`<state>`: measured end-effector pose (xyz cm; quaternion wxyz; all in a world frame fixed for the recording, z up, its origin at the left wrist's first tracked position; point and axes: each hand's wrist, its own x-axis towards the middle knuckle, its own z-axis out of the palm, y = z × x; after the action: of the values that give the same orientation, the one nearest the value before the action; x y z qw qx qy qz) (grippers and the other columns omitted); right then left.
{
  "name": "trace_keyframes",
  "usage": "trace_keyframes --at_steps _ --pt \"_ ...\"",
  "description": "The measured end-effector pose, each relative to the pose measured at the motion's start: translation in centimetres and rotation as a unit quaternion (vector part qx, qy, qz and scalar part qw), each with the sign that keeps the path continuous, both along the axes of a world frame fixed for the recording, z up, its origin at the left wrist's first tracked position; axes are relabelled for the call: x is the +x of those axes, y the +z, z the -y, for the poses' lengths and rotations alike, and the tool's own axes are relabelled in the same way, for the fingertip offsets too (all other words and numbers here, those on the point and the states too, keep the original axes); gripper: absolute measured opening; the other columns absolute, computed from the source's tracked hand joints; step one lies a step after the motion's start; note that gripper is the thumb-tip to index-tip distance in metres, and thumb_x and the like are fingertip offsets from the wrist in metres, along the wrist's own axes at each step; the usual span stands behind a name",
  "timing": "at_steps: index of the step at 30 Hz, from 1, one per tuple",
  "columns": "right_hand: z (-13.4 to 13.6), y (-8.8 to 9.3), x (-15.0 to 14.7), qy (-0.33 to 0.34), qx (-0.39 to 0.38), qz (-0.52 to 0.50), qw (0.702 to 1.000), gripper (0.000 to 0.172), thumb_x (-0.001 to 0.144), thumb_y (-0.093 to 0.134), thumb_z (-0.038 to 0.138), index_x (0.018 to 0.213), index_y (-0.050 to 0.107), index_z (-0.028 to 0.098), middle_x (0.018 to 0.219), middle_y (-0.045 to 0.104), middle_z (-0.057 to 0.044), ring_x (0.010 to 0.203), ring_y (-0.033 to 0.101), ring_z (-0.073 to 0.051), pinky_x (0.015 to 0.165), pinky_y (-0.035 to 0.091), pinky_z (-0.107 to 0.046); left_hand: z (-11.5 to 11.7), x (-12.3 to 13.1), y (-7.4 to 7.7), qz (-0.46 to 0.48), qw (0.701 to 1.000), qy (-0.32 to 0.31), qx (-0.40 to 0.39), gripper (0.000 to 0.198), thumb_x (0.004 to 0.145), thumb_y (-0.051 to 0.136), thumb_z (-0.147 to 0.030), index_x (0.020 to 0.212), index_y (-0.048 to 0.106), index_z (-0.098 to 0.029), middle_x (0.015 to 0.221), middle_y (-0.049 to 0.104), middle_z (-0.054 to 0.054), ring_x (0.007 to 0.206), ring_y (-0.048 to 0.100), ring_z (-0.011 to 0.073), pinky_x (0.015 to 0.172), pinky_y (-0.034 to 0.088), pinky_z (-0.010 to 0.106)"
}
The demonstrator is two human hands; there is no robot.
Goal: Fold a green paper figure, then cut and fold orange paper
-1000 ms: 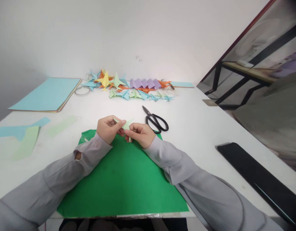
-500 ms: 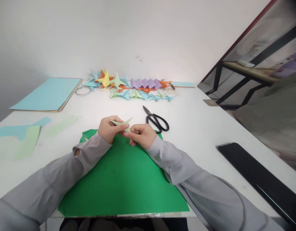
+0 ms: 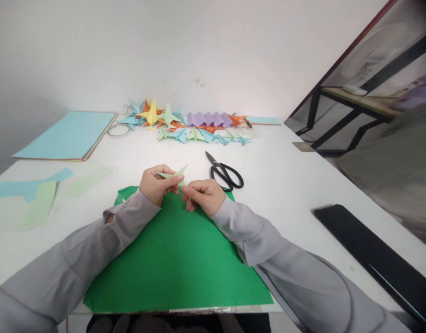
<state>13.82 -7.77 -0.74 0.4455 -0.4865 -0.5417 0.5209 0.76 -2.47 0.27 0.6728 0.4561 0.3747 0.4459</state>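
Observation:
A small folded pale green origami paper [image 3: 182, 170], its pointed tips sticking up, is pinched in my left hand [image 3: 159, 183] between thumb and fingers. My right hand [image 3: 205, 194] pinches the lower end of the same paper, thumb against forefinger. That lower end is mostly hidden by my fingers. Both hands are above the far part of a green sheet [image 3: 178, 259]. Just beyond my right hand lie black-handled scissors [image 3: 224, 170], blades pointing away to the left.
Folded paper figures [image 3: 152, 114] in several colours line the wall, beside a purple pleated paper [image 3: 209, 120]. A stack of coloured paper [image 3: 65, 135] and a wire ring [image 3: 118, 130] are back left. Paper scraps [image 3: 41, 203] lie left; a long black object [image 3: 372, 259] lies right.
My left hand and the green paper have shifted slightly left and up. The gap between my two hands has grown a little; my right hand stays nearly in place.

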Motion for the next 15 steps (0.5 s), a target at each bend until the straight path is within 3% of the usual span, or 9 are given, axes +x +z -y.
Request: trace_keyframes --at_steps 8,15 --pt "-0.3 -0.2 0.3 -0.015 -0.032 -0.042 0.998 0.058 0.061 0.052 0.071 0.052 0.056 0.014 0.038 0.055 0.0 0.033 0.049 -0.009 0.037 0.04 -0.021 0.1 0.1 0.2 -0.001 1.0 0.018 0.002 0.038 0.035 0.084 -0.025 0.051 0.052 -0.013 0.037 0.055 -0.002 0.032 0.05 0.0088 0.036 0.042 0.019" --pt "-0.3 0.0 0.2 -0.026 -0.01 -0.017 0.999 0.048 0.056 0.065 0.062 0.051 0.054 0.015 0.037 0.053 0.003 0.033 0.048 -0.008 0.037 0.04 -0.02 -0.3 -0.2 -0.8 -0.04 0.998 0.021 0.046 0.03 0.041 0.081 -0.019 0.054 0.055 -0.013 0.038 0.056 -0.002 0.033 0.051 0.0098 0.034 0.04 0.018"
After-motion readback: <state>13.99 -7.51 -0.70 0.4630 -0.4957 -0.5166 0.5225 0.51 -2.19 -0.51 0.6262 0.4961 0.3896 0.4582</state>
